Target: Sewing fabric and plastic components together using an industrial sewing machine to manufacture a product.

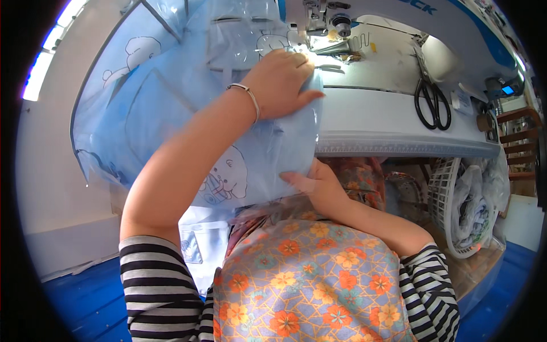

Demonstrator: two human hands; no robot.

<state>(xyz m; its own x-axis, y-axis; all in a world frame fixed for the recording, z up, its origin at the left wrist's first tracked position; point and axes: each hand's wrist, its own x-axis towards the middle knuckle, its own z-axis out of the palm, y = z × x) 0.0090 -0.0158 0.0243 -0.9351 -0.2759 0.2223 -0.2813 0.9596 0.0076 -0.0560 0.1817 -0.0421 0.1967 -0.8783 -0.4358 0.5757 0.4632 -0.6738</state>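
Note:
Light blue plastic-covered fabric [154, 114], printed with cartoon animals and edged in dark binding, spreads over the left of the sewing table and hangs down towards my lap. My left hand [279, 82] lies on it close to the sewing machine's needle area, palm down, with the thumb spread to the right. Lower down, my right hand [322, 185] pinches the fabric's right edge, its thumb on top and the other fingers hidden underneath. The white and blue sewing machine [393, 14] stands over the far end of the fabric.
Black-handled scissors [433, 102] lie right on the white table [370, 111], whose front edge carries a ruler strip [399, 142]. Small metal tools [339, 50] sit beside the needle area. A white basket [444, 199] holding plastic-wrapped pieces stands below right. Floral cloth covers my lap.

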